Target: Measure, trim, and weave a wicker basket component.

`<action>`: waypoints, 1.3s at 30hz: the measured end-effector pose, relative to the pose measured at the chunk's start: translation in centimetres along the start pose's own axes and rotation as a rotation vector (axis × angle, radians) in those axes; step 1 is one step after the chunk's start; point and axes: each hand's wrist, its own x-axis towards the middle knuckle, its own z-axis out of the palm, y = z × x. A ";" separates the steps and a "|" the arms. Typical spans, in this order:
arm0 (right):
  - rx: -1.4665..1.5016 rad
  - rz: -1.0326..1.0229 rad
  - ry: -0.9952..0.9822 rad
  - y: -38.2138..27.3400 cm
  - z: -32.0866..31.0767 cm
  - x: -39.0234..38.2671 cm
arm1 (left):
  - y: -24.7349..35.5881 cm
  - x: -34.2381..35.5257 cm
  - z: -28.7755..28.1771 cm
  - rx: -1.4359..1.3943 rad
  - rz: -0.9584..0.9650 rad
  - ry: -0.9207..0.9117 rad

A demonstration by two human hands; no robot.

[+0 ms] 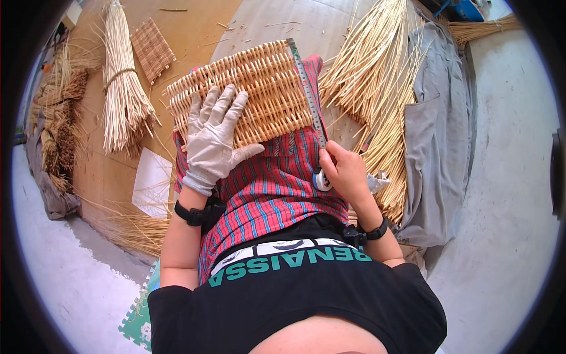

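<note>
A rectangular woven wicker panel (268, 82) lies across my lap on a red checked cloth (265, 177). My left hand (215, 135), in a pale work glove, rests flat on the panel's lower left part with its fingers spread. Along the panel's right edge runs the pulled-out blade of a tape measure (322, 179); its end reaches the panel's upper right corner. My bare right hand (346, 171) pinches the blade just below the panel, beside the white tape case. Part of the case is hidden behind that hand.
A tied bundle of pale wicker rods (121, 76) lies at the left, next to a smaller woven piece (153, 50). A white paper sheet (151, 183) is below it. Loose rods (377, 76) spread at the right over a grey cloth (436, 130). Darker bundles (56, 130) sit far left.
</note>
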 end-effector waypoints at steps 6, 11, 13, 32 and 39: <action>-0.009 -0.004 0.000 0.0 0.0 0.2 | 0.0 0.0 0.1 0.002 -0.010 -0.005; 0.005 -0.013 0.003 0.1 0.1 0.1 | 0.0 -0.1 0.1 -0.008 -0.004 0.002; 0.013 -0.025 0.009 0.1 0.1 0.1 | 0.1 -0.1 -0.1 -0.014 -0.011 -0.001; 0.132 -0.056 -0.053 0.9 0.0 0.2 | -0.3 -0.9 -0.6 -0.001 0.010 -0.071; 0.799 0.014 -0.146 0.3 -6.8 2.1 | -2.3 -5.3 -1.3 -0.170 0.198 -0.110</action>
